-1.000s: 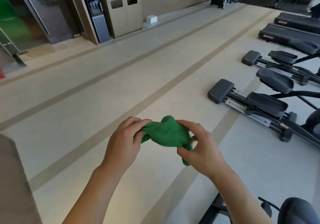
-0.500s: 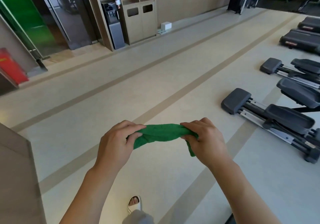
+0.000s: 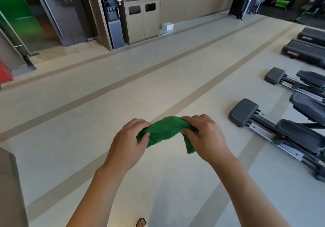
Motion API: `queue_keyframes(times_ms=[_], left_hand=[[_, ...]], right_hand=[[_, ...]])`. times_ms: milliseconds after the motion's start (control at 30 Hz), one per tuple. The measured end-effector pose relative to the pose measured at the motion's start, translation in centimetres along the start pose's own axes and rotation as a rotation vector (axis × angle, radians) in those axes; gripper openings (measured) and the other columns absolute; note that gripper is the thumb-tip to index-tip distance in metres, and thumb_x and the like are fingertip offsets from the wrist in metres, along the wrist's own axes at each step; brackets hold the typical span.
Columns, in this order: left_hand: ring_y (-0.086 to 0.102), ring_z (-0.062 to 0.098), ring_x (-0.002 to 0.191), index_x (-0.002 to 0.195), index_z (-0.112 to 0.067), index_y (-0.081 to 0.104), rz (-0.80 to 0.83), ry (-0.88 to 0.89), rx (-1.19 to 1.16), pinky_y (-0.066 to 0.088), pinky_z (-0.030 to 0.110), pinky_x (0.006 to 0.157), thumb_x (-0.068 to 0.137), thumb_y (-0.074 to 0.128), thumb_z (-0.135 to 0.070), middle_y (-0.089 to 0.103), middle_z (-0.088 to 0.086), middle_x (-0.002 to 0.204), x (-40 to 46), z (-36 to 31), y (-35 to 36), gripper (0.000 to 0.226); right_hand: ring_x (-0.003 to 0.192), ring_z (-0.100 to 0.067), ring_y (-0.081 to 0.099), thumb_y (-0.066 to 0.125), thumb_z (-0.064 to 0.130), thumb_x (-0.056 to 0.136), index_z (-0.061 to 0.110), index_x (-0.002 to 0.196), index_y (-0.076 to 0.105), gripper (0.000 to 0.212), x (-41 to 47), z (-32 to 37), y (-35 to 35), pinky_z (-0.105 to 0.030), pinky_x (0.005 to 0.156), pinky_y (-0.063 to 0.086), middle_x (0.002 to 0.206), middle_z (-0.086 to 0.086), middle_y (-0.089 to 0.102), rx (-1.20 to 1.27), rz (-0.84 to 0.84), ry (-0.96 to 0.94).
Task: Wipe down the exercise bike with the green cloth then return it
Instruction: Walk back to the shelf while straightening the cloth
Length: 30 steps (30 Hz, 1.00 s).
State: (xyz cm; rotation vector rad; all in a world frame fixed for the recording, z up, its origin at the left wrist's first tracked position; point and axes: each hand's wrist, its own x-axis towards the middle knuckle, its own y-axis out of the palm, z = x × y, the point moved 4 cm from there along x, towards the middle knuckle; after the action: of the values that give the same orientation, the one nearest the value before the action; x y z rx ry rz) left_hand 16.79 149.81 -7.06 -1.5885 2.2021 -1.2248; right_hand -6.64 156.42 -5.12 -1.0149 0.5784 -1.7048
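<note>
A green cloth (image 3: 165,131) is held bunched between both hands at chest height, over the beige floor. My left hand (image 3: 128,142) pinches its left end between thumb and fingers. My right hand (image 3: 204,136) grips its right end, and a short tail of cloth hangs below that hand. No exercise bike shows in the head view; only elliptical trainers (image 3: 281,131) stand at the right.
Treadmills (image 3: 306,49) sit at the far right. Against the back wall stand a water dispenser (image 3: 113,22) and a wooden cabinet with two bin slots (image 3: 142,15). A green glass panel (image 3: 15,10) is at the far left. My sandalled foot (image 3: 141,222) shows below.
The view has swung left and forward, with the ellipticals sliding to the right. My hands pulled the cloth out flat, then let it bunch up again between them.
</note>
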Motion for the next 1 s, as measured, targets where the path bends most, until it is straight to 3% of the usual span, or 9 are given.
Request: queue_keyframes(times_ms=[167,233,367,467,667,833,1000], left_hand=[[0.063,0.005,0.115,0.124,-0.029,0.069,0.068,0.017,-0.172,0.048,0.014,0.096,0.088,0.082,-0.028,0.064,-0.024,0.118,4.0,2.3,-1.3,0.039],[0.063,0.005,0.115,0.124,-0.029,0.067,0.068,0.016,-0.194,0.046,0.011,0.096,0.085,0.085,-0.033,0.064,-0.024,0.117,5.2,3.4,-1.4,0.043],[0.066,0.007,0.097,0.099,-0.028,0.068,-0.043,0.013,-0.135,0.054,0.026,0.084,0.087,0.08,-0.017,0.066,-0.02,0.098,7.1,6.5,-1.8,0.02],[0.065,0.008,0.089,0.093,-0.027,0.067,-0.073,-0.021,-0.128,0.052,0.031,0.077,0.089,0.076,-0.009,0.066,-0.02,0.091,8.8,8.5,-2.0,0.02],[0.066,0.012,0.088,0.087,-0.022,0.068,-0.151,-0.036,-0.098,0.054,0.039,0.076,0.089,0.076,-0.002,0.069,-0.015,0.092,13.5,11.3,-2.6,0.022],[0.068,0.012,0.092,0.089,-0.021,0.067,-0.194,-0.06,-0.063,0.057,0.041,0.08,0.093,0.073,-0.005,0.069,-0.015,0.096,19.4,12.4,-1.2,0.018],[0.068,0.013,0.097,0.088,-0.02,0.069,-0.231,-0.089,-0.057,0.056,0.038,0.084,0.09,0.075,-0.002,0.07,-0.015,0.097,26.6,12.1,-0.1,0.02]], right_hand=[[0.084,-0.014,0.053,0.054,0.037,0.097,0.035,0.112,0.069,0.021,5.6,3.6,3.8,-0.039,0.087,0.045,0.083,0.016,0.06,-0.03,0.077,-0.002],[0.085,-0.012,0.055,0.057,0.035,0.095,0.034,0.113,0.069,0.022,7.3,4.5,5.0,-0.039,0.086,0.047,0.085,0.016,0.061,0.004,0.109,0.017],[0.083,-0.011,0.063,0.069,0.026,0.09,0.033,0.11,0.073,0.022,10.1,4.0,6.4,-0.031,0.073,0.053,0.088,0.013,0.066,0.128,0.143,0.104],[0.085,-0.009,0.065,0.074,0.024,0.09,0.034,0.116,0.072,0.027,12.3,3.4,7.6,-0.026,0.073,0.054,0.093,0.016,0.067,0.191,0.202,0.132],[0.067,-0.008,0.066,0.071,0.012,0.083,0.039,0.118,0.067,0.044,17.6,0.3,9.0,-0.031,0.063,0.058,0.091,0.017,0.07,0.254,0.28,0.171],[0.063,-0.028,0.062,0.07,0.009,0.082,0.033,0.11,0.057,0.039,23.5,-3.3,9.8,-0.04,0.054,0.055,0.08,-0.004,0.07,0.409,0.342,0.185],[0.064,-0.038,0.063,0.066,0.004,0.084,0.027,0.102,0.062,0.029,30.1,-7.9,9.3,-0.051,0.053,0.057,0.093,-0.011,0.069,0.524,0.35,0.16]])
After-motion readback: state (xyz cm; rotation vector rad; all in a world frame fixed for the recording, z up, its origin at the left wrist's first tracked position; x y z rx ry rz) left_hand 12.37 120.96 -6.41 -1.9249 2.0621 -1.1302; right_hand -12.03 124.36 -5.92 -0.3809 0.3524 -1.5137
